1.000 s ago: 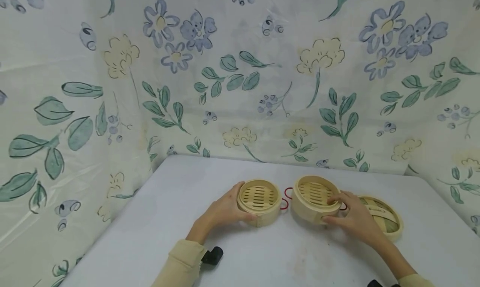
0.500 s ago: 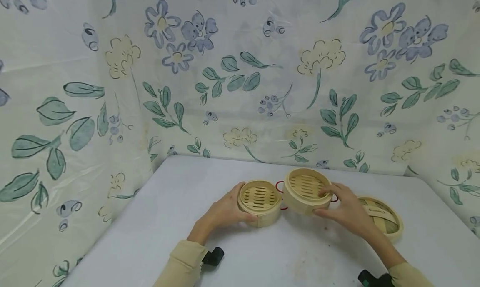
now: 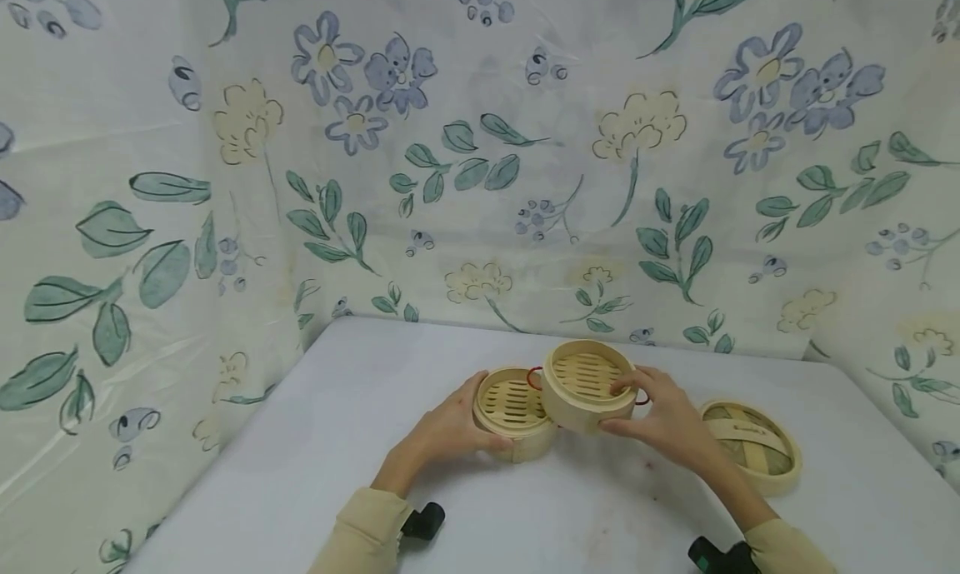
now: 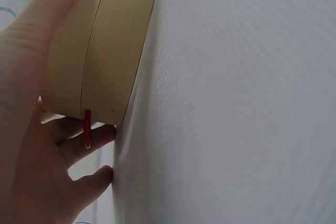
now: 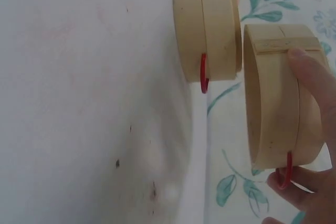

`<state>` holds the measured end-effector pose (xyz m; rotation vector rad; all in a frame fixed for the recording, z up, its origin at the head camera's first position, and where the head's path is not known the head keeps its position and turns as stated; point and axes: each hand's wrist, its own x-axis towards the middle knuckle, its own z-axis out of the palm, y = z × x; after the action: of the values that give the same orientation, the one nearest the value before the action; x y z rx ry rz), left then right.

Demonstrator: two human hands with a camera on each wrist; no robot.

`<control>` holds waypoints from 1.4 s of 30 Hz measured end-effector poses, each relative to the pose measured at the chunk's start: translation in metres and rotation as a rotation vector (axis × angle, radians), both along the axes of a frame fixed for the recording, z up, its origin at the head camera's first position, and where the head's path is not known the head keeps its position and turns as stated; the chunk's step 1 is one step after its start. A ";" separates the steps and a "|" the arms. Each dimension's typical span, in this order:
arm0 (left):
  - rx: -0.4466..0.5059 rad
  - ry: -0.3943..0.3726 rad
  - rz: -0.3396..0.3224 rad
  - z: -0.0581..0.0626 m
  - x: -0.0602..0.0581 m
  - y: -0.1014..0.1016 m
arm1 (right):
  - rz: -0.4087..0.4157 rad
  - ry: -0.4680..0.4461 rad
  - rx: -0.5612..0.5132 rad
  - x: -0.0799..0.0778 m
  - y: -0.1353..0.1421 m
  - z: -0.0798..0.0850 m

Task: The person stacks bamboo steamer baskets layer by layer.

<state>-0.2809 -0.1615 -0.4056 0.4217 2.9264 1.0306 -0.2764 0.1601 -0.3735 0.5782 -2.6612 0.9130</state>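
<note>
In the head view, a small round bamboo steamer basket [image 3: 506, 406] with a slatted bottom stands on the table. My left hand [image 3: 448, 428] grips it from the left, thumb at the front and fingers round the far side. A second steamer basket [image 3: 588, 376] is lifted off the table, its edge overlapping the first basket's right side. My right hand [image 3: 662, 417] pinches its rim, thumb on the outer wall. In the right wrist view the lifted basket [image 5: 275, 98] hangs apart from the standing basket [image 5: 207, 30]. Each has a red loop handle [image 4: 87, 129].
A woven bamboo steamer lid [image 3: 753, 449] lies on the white table [image 3: 300, 474] to the right, beside my right forearm. Behind the table hangs a floral curtain [image 3: 480, 182]. Small dark specks [image 5: 117, 163] mark the table surface.
My right hand has raised the second basket and carried it left, from beside the lid to over the first basket's right edge. My left hand has stayed on the first basket.
</note>
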 end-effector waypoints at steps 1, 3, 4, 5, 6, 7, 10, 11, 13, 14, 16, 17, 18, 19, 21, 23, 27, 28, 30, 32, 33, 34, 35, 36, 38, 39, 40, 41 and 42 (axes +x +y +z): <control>-0.003 0.000 0.001 0.000 0.000 -0.001 | 0.004 -0.002 -0.004 -0.001 -0.003 0.000; -0.001 -0.001 -0.001 0.001 0.001 -0.002 | 0.012 -0.009 -0.011 -0.002 -0.009 0.000; -0.001 -0.001 -0.003 0.000 0.001 -0.003 | 0.016 -0.009 -0.012 -0.003 -0.012 0.000; 0.001 -0.002 -0.006 0.000 0.000 -0.003 | 0.020 -0.011 -0.013 -0.003 -0.015 0.000; 0.004 -0.004 -0.008 0.000 0.000 -0.003 | 0.022 -0.017 -0.013 -0.003 -0.018 0.000; 0.009 -0.006 -0.012 -0.001 0.000 -0.003 | 0.025 -0.022 -0.015 -0.004 -0.021 0.001; 0.022 -0.001 -0.021 -0.002 -0.001 -0.002 | 0.035 -0.033 -0.024 -0.004 -0.029 0.001; 0.024 0.002 -0.025 -0.002 -0.001 -0.002 | 0.037 -0.035 -0.027 -0.003 -0.032 0.001; 0.027 0.006 -0.027 -0.002 -0.001 -0.002 | 0.046 -0.025 -0.034 -0.003 -0.037 0.001; 0.027 0.010 -0.027 -0.002 -0.001 -0.002 | 0.052 -0.019 -0.035 -0.003 -0.040 0.001; 0.026 0.012 -0.023 -0.001 -0.001 -0.002 | 0.063 -0.006 -0.035 -0.003 -0.045 0.001; 0.023 0.013 -0.022 0.000 -0.001 -0.002 | 0.068 0.001 -0.034 -0.004 -0.048 0.001; 0.025 0.013 -0.021 0.000 0.000 -0.002 | 0.069 0.004 -0.033 -0.004 -0.050 0.001; 0.030 0.015 -0.024 0.001 0.000 -0.002 | 0.068 0.001 -0.032 -0.004 -0.052 0.001; 0.034 0.011 -0.021 0.001 0.001 -0.001 | 0.063 -0.006 -0.029 -0.004 -0.056 0.000; 0.041 0.005 -0.016 0.002 0.002 -0.001 | 0.053 -0.012 -0.023 -0.004 -0.058 -0.001; 0.054 -0.003 -0.005 0.002 0.004 0.000 | 0.045 -0.009 -0.023 -0.005 -0.064 -0.003; 0.055 -0.004 -0.002 0.002 0.004 0.000 | 0.044 -0.003 -0.023 -0.005 -0.065 -0.003; 0.046 -0.004 0.005 0.001 0.004 0.000 | 0.048 0.003 -0.029 -0.005 -0.067 -0.003; 0.030 -0.006 0.015 0.001 0.003 0.000 | 0.051 0.006 -0.035 -0.005 -0.071 -0.003; 0.025 -0.006 0.019 0.001 0.002 0.000 | 0.054 0.006 -0.038 -0.005 -0.072 -0.002; 0.024 -0.011 0.024 0.001 0.002 0.000 | 0.055 0.006 -0.040 -0.005 -0.074 -0.002; 0.025 -0.014 0.024 0.001 0.001 0.000 | 0.056 0.007 -0.040 -0.005 -0.075 -0.002; 0.035 -0.016 0.018 0.000 0.001 0.000 | 0.055 0.009 -0.038 -0.005 -0.076 -0.002; 0.057 -0.020 0.005 0.000 0.000 0.000 | 0.057 0.017 -0.030 -0.005 -0.079 -0.003; 0.077 -0.017 -0.007 -0.001 0.000 -0.001 | 0.059 0.023 -0.027 -0.005 -0.080 -0.002; 0.094 -0.018 -0.019 -0.001 0.001 0.000 | 0.062 0.031 -0.022 -0.005 -0.081 -0.003; 0.106 -0.014 -0.032 -0.001 0.001 -0.001 | 0.067 0.039 -0.019 -0.005 -0.082 -0.002; 0.118 -0.012 -0.043 -0.001 0.001 -0.001 | 0.071 0.049 -0.014 -0.005 -0.082 -0.002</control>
<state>-0.2800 -0.1621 -0.4063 0.4768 2.8418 1.2004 -0.2812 0.0777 -0.3757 0.6863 -2.6038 0.9242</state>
